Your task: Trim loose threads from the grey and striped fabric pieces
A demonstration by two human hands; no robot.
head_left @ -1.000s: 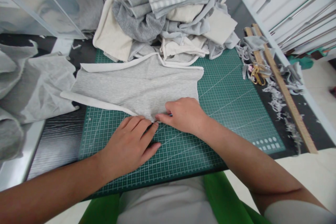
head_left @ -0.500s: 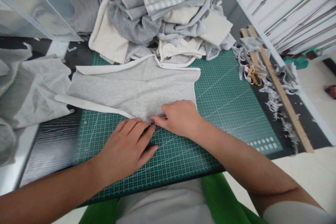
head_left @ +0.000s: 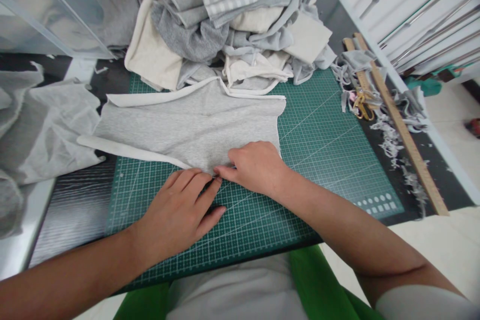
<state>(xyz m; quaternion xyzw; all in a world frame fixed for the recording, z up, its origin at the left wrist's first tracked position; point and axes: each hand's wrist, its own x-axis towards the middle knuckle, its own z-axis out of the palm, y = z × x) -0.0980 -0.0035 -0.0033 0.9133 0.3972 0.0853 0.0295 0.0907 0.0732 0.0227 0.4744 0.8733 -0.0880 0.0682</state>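
Little has moved since half a second ago: both hands keep their places at the near hem of the grey fabric piece [head_left: 187, 125], and only the view has drifted slightly.

Nearest, the left hand [head_left: 176, 212] lies palm down on the green cutting mat [head_left: 322, 160], fingers together and stretched toward 1 o'clock, their tips touching the cloth's near edge. At 2 o'clock from it, just beside, the right hand [head_left: 255, 166] rests on the same edge with fingers curled; its fingertips point toward 9 o'clock and seem to pinch the hem, though what lies under them is hidden.

Beyond the hands the grey fabric piece spreads flat over the mat, a white band along its left and far edges. At 12 o'clock a heap of folded cloth [head_left: 228, 20] overlaps the mat's far edge. At 3 o'clock a wooden ruler [head_left: 401, 125] lies among grey fabric scraps [head_left: 393, 140], with scissors [head_left: 362, 105] beside it. At 9 o'clock, loose pale cloth [head_left: 45, 125] hangs off the mat.
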